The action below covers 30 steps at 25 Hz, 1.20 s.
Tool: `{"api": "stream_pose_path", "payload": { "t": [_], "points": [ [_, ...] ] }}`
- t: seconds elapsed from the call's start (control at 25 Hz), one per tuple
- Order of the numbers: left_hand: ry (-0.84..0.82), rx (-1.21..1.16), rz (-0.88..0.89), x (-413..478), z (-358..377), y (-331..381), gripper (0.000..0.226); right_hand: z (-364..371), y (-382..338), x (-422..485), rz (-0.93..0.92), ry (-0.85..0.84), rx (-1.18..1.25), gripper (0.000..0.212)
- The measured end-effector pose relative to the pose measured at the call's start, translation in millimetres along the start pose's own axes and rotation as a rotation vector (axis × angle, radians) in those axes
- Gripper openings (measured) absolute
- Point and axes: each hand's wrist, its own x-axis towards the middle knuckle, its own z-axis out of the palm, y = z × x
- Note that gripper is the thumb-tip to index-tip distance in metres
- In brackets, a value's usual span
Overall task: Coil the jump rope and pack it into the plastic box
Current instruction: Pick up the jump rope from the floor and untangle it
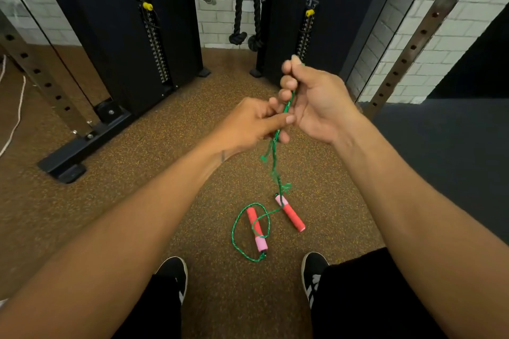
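Observation:
A green jump rope (275,157) hangs from both my hands down to the brown floor. My right hand (314,99) is closed around its upper part, held high. Just below and left of it, my left hand (248,126) pinches the same strands between thumb and fingers. Lower down the rope is twisted and knotted. Its two red and pink handles lie on the floor: one (290,213) right under the hanging rope, the other (256,230) to its left inside a loose loop of rope. No plastic box is in view.
A black cable machine (132,22) with weight stacks stands ahead, a black rope attachment (245,16) hanging in its gap. Perforated steel uprights (424,33) rise at right and left. A dark mat (451,151) lies right. My shoes (314,275) are at the bottom. A white cord (16,115) trails far left.

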Motion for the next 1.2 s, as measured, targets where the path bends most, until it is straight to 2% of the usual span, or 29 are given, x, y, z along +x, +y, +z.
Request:
{"api": "stream_pose_path", "payload": {
  "t": [0.04, 0.12, 0.2, 0.24, 0.32, 0.4, 0.44, 0.52, 0.6, 0.64, 0.68, 0.72, 0.76, 0.8, 0.88, 0.92, 0.96, 1.0, 1.04, 1.08, 1.12, 1.16, 1.2],
  "points": [
    [-0.039, 0.118, -0.037, 0, -3, -5, 0.021, -2, -3, 1, -0.008, 0.010, -0.007, 0.023],
    [-0.304, 0.463, -0.221, -4, -15, -25, 0.023, -11, -14, 1, -0.068, 0.056, 0.010, 0.026],
    [-0.658, 0.758, -0.568, -13, -20, -50, 0.022, -15, -25, 0, -0.129, 0.058, 0.049, 0.028],
    [-0.768, 0.875, -0.721, -18, -19, -61, 0.020, -14, -29, -1, -0.143, 0.034, 0.060, 0.029],
    [-0.859, 1.069, -0.823, -20, -17, -76, 0.015, -11, -34, -5, -0.167, -0.029, 0.070, 0.030],
    [-0.841, 1.173, -0.793, -18, -21, -76, 0.034, -8, -37, -7, -0.174, -0.095, 0.080, 0.031],
    [-0.781, 1.072, -0.697, -16, -22, -70, 0.047, -7, -36, -7, -0.161, -0.123, 0.082, 0.031],
    [-0.560, 0.535, -0.398, -13, -19, -43, 0.060, -5, -28, -6, -0.122, -0.149, 0.047, 0.029],
    [-0.239, -0.002, -0.144, -6, -10, -8, 0.053, -3, -17, -7, -0.098, -0.138, -0.004, 0.026],
    [-0.122, -0.134, -0.051, -1, -7, 5, 0.039, -1, -15, -7, -0.092, -0.131, -0.006, 0.026],
    [-0.044, -0.160, 0.007, 1, -4, 13, 0.025, 0, -17, -7, -0.090, -0.119, 0.009, 0.026],
    [-0.045, -0.118, 0.028, 1, -3, 14, 0.018, -1, -22, -7, -0.095, -0.095, 0.034, 0.026],
    [-0.145, -0.009, 0.012, -2, -3, 8, 0.017, -6, -31, -5, -0.103, -0.057, 0.069, 0.027],
    [-0.337, 0.149, -0.050, -8, -1, -1, 0.018, -13, -40, -3, -0.101, -0.010, 0.115, 0.028],
    [-0.771, 0.514, -0.284, -22, 5, -29, 0.024, -28, -52, 1, -0.015, 0.068, 0.133, 0.030],
    [-0.899, 0.667, -0.373, -26, 5, -41, 0.030, -32, -53, 2, 0.074, 0.054, 0.050, 0.031],
    [-0.943, 0.746, -0.401, -26, 1, -46, 0.035, -32, -52, 1, 0.181, -0.017, -0.084, 0.031],
    [-0.874, 0.744, -0.392, -23, -6, -47, 0.041, -28, -48, -2, 0.291, -0.122, -0.236, 0.029],
    [-0.648, 0.666, -0.357, -16, -18, -43, 0.050, -21, -42, -7, 0.382, -0.232, -0.373, 0.028],
    [-0.349, 0.528, -0.279, -9, -29, -35, 0.059, -13, -36, -13, 0.435, -0.329, -0.488, 0.027],
    [-0.125, 0.338, -0.148, -1, -37, -31, 0.066, -4, -32, -17, 0.449, -0.409, -0.568, 0.027],
    [-0.057, 0.139, -0.014, 6, -40, -29, 0.066, 2, -30, -20, 0.434, -0.465, -0.609, 0.027],
    [-0.085, 0.018, 0.071, 11, -36, -27, 0.058, 6, -30, -23, 0.402, -0.499, -0.610, 0.028]
  ]
}}
